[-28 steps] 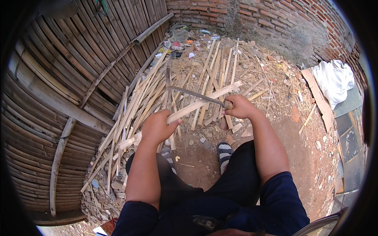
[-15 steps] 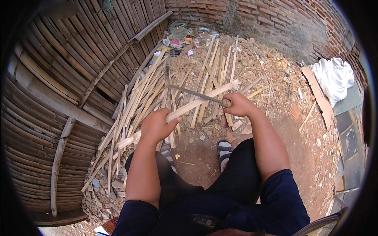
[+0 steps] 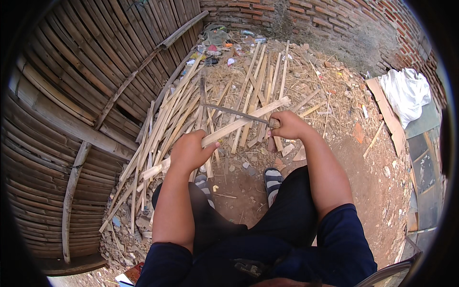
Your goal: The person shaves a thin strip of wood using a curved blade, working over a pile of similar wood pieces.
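Note:
My left hand [image 3: 190,150] is closed around a pale wooden strip [image 3: 229,130], which slants from near my left knee up to the right. My right hand [image 3: 288,126] grips the wooden handle of a long, thin, dark-bladed tool [image 3: 234,112]. Its blade reaches leftward and crosses the strip near the strip's far end; whether it presses into the wood cannot be told. A dark upright piece [image 3: 202,90] meets the blade's left end, and I cannot tell if it belongs to the tool. Part of the strip is hidden behind my left hand.
Many loose wooden strips [image 3: 165,129] lie at the left and ahead, over dry debris and rubble. A bamboo wall [image 3: 76,86] stands at left, a brick wall [image 3: 311,16] at the back. A white sack [image 3: 406,95] and boards are at right. My sandalled feet [image 3: 273,181] are below.

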The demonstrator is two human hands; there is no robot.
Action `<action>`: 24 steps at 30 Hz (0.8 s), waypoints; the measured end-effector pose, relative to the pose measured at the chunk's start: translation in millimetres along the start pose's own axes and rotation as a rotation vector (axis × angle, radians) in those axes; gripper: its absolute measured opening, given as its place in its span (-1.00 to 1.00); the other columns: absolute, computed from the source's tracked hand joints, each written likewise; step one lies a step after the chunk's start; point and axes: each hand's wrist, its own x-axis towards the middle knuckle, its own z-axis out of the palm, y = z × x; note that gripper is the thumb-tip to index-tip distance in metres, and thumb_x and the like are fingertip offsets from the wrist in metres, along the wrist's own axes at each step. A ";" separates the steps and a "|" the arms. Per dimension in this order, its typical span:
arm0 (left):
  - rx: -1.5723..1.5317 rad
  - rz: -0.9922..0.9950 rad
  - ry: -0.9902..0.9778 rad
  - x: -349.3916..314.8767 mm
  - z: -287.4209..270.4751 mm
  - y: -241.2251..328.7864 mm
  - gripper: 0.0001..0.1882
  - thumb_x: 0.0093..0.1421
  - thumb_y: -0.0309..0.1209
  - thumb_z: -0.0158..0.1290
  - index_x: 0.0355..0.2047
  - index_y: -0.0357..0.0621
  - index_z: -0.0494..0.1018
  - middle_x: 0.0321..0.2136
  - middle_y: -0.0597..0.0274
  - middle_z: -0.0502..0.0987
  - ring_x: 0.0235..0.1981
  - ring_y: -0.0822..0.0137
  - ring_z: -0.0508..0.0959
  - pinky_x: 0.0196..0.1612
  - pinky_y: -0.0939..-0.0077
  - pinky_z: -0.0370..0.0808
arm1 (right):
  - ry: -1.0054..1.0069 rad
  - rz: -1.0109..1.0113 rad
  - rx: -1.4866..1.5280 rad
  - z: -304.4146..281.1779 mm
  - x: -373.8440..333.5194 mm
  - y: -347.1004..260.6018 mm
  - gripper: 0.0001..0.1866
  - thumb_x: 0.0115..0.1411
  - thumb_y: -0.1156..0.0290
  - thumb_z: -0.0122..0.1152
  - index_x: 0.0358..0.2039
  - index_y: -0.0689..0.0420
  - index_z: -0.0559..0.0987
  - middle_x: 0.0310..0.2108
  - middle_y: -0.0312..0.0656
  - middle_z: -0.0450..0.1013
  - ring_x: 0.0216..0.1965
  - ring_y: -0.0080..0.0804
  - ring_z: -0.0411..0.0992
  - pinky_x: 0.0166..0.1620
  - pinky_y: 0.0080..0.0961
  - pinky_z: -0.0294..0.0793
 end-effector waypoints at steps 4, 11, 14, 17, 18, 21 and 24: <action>0.000 -0.001 0.000 0.1 -0.1 0.8 -0.48 0.19 0.08 0.33 -0.25 -0.19 0.65 -0.33 -0.11 0.69 -0.23 -0.17 0.69 -0.16 -0.03 0.59 | -0.005 0.008 -0.002 0.2 -0.6 -0.3 -0.51 0.09 0.17 0.57 -0.07 0.23 0.69 -0.20 0.16 0.65 -0.06 0.16 0.62 0.03 -0.07 0.56; -0.041 -0.016 0.019 -2.1 -3.1 2.7 -0.48 0.19 0.09 0.33 -0.21 -0.17 0.67 -0.33 -0.11 0.70 -0.23 -0.17 0.70 -0.15 0.00 0.60 | 0.142 0.058 -0.109 -6.5 -8.6 0.6 -0.48 0.07 0.20 0.59 -0.03 0.22 0.68 -0.20 0.14 0.64 -0.12 0.12 0.61 -0.02 -0.10 0.56; -0.055 -0.053 0.012 -2.8 -7.3 3.9 -0.47 0.19 0.11 0.34 -0.19 -0.14 0.68 -0.32 -0.09 0.71 -0.23 -0.16 0.70 -0.14 0.00 0.61 | 0.194 0.032 -0.088 -7.6 -11.5 2.2 -0.47 0.07 0.20 0.60 -0.03 0.23 0.67 -0.24 0.13 0.63 -0.18 0.10 0.61 -0.07 -0.12 0.55; -0.076 -0.064 0.032 -5.3 -8.7 3.7 -0.48 0.17 0.09 0.36 -0.19 -0.15 0.68 -0.32 -0.08 0.71 -0.23 -0.15 0.70 -0.15 0.00 0.61 | 0.154 0.079 -0.078 -15.4 -14.2 4.4 -0.44 0.08 0.20 0.55 0.06 0.18 0.66 -0.12 0.14 0.64 -0.04 0.14 0.60 0.05 -0.07 0.55; -0.083 -0.060 0.047 -6.0 -9.4 3.4 -0.48 0.17 0.09 0.37 -0.19 -0.15 0.68 -0.32 -0.08 0.71 -0.23 -0.15 0.70 -0.15 0.00 0.61 | 0.136 0.109 -0.085 -19.2 -15.1 5.6 -0.42 0.09 0.19 0.53 0.11 0.16 0.66 -0.06 0.15 0.64 0.03 0.16 0.59 0.11 -0.05 0.55; -0.080 -0.062 0.042 -4.1 -9.5 7.5 -0.49 0.16 0.06 0.39 -0.19 -0.16 0.67 -0.33 -0.07 0.71 -0.24 -0.14 0.70 -0.15 0.00 0.60 | 0.241 0.208 -0.018 -25.2 -17.0 18.8 -0.43 0.09 0.20 0.53 0.11 0.14 0.67 -0.08 0.16 0.64 0.01 0.16 0.60 0.07 -0.05 0.56; -0.052 -0.009 0.107 -2.9 -7.1 1.2 -0.52 0.16 0.02 0.40 -0.20 -0.16 0.67 -0.34 -0.06 0.71 -0.24 -0.14 0.70 -0.16 0.01 0.60 | 0.288 0.222 -0.043 -27.0 -19.0 11.7 -0.49 0.10 0.20 0.53 0.03 0.14 0.68 -0.14 0.15 0.64 -0.04 0.17 0.60 0.03 -0.04 0.57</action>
